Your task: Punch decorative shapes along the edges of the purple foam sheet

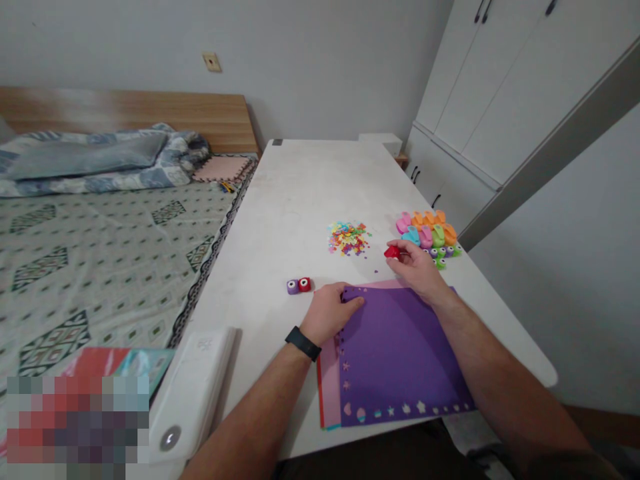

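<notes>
My right hand (414, 265) pinches a small red craft punch (392, 253) above the table, just past the far edge of a purple sheet (400, 347). My left hand (331, 311) grips the sheet at its far left corner, thumb on top and the other fingers partly hidden. Small cut-out shapes, such as stars and a heart, line the sheet's left and near edges. Under it, shifted left, lie a pink sheet (330, 393) and other coloured sheets. A purple punch (293, 287) and another red punch (305, 285) stand side by side left of my left hand.
A heap of colourful paper cut-outs (349, 239) lies beyond the sheets. Several craft punches (438, 235) stand in rows at the right. A long white device (195, 393) lies along the white table's (320, 187) left edge, beside a bed (115, 267). Cabinets (480, 80) stand right.
</notes>
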`<move>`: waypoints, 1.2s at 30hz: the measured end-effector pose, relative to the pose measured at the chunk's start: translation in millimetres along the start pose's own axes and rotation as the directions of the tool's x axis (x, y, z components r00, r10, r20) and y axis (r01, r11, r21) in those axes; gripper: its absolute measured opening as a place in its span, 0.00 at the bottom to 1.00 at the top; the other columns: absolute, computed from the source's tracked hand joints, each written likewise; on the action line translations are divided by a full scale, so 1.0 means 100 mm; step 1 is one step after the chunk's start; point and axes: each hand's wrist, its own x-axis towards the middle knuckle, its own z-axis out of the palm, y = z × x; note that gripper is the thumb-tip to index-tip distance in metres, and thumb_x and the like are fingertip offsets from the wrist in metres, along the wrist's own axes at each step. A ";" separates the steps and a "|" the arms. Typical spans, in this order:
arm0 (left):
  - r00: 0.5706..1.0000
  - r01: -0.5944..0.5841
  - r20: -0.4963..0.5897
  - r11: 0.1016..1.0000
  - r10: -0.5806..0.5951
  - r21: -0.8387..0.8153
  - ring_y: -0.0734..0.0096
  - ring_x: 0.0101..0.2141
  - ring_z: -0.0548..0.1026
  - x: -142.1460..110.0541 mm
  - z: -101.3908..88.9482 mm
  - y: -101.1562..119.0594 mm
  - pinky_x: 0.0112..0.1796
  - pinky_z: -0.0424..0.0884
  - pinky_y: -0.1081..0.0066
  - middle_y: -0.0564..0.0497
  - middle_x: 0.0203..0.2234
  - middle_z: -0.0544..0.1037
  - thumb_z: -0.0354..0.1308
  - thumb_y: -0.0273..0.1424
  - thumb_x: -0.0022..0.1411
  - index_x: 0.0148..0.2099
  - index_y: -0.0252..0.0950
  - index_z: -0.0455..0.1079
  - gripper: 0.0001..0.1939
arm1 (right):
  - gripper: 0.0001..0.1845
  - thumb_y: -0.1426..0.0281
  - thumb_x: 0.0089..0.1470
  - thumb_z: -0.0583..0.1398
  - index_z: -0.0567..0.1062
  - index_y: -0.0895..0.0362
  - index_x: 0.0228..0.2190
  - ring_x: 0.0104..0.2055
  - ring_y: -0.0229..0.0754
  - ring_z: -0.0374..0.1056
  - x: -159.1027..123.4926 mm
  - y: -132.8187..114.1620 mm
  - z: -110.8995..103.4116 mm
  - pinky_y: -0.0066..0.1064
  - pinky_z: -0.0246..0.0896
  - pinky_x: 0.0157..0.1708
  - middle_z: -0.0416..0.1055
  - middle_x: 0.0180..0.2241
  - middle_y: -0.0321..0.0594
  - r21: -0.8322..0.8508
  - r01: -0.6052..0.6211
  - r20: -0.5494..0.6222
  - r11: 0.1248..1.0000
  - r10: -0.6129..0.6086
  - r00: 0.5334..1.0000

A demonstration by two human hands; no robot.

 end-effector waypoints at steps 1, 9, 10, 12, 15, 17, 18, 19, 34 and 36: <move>1.000 0.000 0.002 1.000 0.000 -0.003 0.63 0.33 0.78 0.00 0.00 0.00 0.31 0.67 0.70 0.47 0.32 0.83 0.60 0.44 0.61 0.39 0.37 0.80 0.16 | 0.24 0.62 0.53 0.68 0.73 0.54 0.50 0.39 0.41 0.71 0.00 0.00 0.00 0.34 0.68 0.41 0.76 0.41 0.41 -0.012 0.005 0.000 1.000 -0.005 1.000; 1.000 0.006 0.002 1.000 -0.006 -0.010 0.63 0.33 0.78 -0.01 0.01 0.00 0.30 0.67 0.70 0.47 0.32 0.83 0.61 0.43 0.61 0.39 0.37 0.80 0.15 | 0.25 0.64 0.50 0.68 0.72 0.54 0.49 0.37 0.41 0.70 0.07 -0.02 -0.13 0.36 0.68 0.39 0.74 0.39 0.40 -0.083 0.107 -0.110 0.991 -0.115 0.987; 1.000 0.010 0.001 1.000 -0.010 -0.006 0.63 0.33 0.78 -0.01 0.01 0.00 0.30 0.67 0.70 0.47 0.32 0.83 0.61 0.43 0.61 0.39 0.37 0.80 0.15 | 0.24 0.65 0.49 0.69 0.71 0.54 0.47 0.37 0.41 0.70 0.09 -0.05 -0.17 0.35 0.69 0.39 0.74 0.38 0.40 -0.067 0.115 -0.137 0.991 -0.123 0.983; 1.000 0.014 -0.001 1.000 -0.014 0.004 0.63 0.33 0.78 -0.01 0.01 0.01 0.30 0.66 0.70 0.47 0.32 0.83 0.61 0.43 0.61 0.39 0.37 0.80 0.15 | 0.23 0.66 0.47 0.70 0.71 0.54 0.44 0.36 0.41 0.71 0.10 -0.12 -0.26 0.36 0.69 0.38 0.74 0.37 0.40 -0.048 0.118 -0.194 0.992 -0.125 0.973; 1.000 0.013 -0.006 1.000 -0.013 0.012 0.63 0.33 0.78 -0.01 0.00 0.02 0.31 0.67 0.70 0.47 0.33 0.83 0.61 0.42 0.60 0.40 0.36 0.81 0.15 | 0.22 0.66 0.47 0.70 0.72 0.54 0.44 0.36 0.41 0.72 0.09 -0.24 -0.49 0.36 0.70 0.39 0.76 0.39 0.41 -0.070 0.093 -0.267 0.993 -0.109 0.957; 1.000 0.014 0.000 1.000 -0.014 0.000 0.63 0.33 0.78 0.00 0.00 0.02 0.32 0.68 0.70 0.47 0.34 0.84 0.62 0.42 0.60 0.42 0.36 0.81 0.16 | 0.23 0.65 0.47 0.69 0.74 0.54 0.46 0.37 0.42 0.73 0.07 -0.28 -0.70 0.36 0.71 0.40 0.77 0.41 0.42 -0.143 0.079 -0.318 0.987 -0.121 0.940; 1.000 0.018 0.004 1.000 -0.018 -0.010 0.63 0.34 0.78 0.00 0.00 0.02 0.32 0.69 0.70 0.47 0.34 0.84 0.62 0.42 0.60 0.43 0.36 0.81 0.16 | 0.23 0.65 0.48 0.69 0.75 0.54 0.47 0.37 0.42 0.73 0.06 -0.29 -0.81 0.36 0.71 0.39 0.78 0.42 0.43 -0.196 0.064 -0.344 0.979 -0.129 0.930; 1.000 0.023 0.008 1.000 -0.023 -0.020 0.63 0.34 0.78 0.00 0.00 0.02 0.32 0.69 0.70 0.47 0.34 0.84 0.62 0.42 0.60 0.44 0.37 0.81 0.16 | 0.24 0.65 0.48 0.68 0.76 0.55 0.48 0.37 0.42 0.73 0.05 -0.28 -0.93 0.36 0.70 0.38 0.78 0.42 0.44 -0.259 0.040 -0.371 0.965 -0.137 0.918; 0.999 0.032 0.024 0.999 -0.031 -0.041 0.62 0.35 0.80 0.01 0.01 -0.01 0.33 0.71 0.69 0.47 0.35 0.84 0.61 0.42 0.60 0.46 0.37 0.81 0.17 | 0.23 0.64 0.49 0.63 0.80 0.56 0.48 0.38 0.50 0.74 -0.11 0.48 -1.57 0.37 0.65 0.38 0.80 0.39 0.47 -0.734 -0.368 -0.341 0.571 0.160 0.926; 0.999 0.027 0.025 0.999 -0.026 -0.043 0.62 0.35 0.80 0.01 0.01 0.00 0.33 0.71 0.68 0.47 0.35 0.84 0.61 0.41 0.60 0.46 0.37 0.81 0.17 | 0.23 0.64 0.49 0.63 0.80 0.56 0.47 0.39 0.50 0.75 -0.10 0.53 -1.57 0.38 0.66 0.39 0.80 0.39 0.47 -0.726 -0.376 -0.345 0.576 0.167 0.923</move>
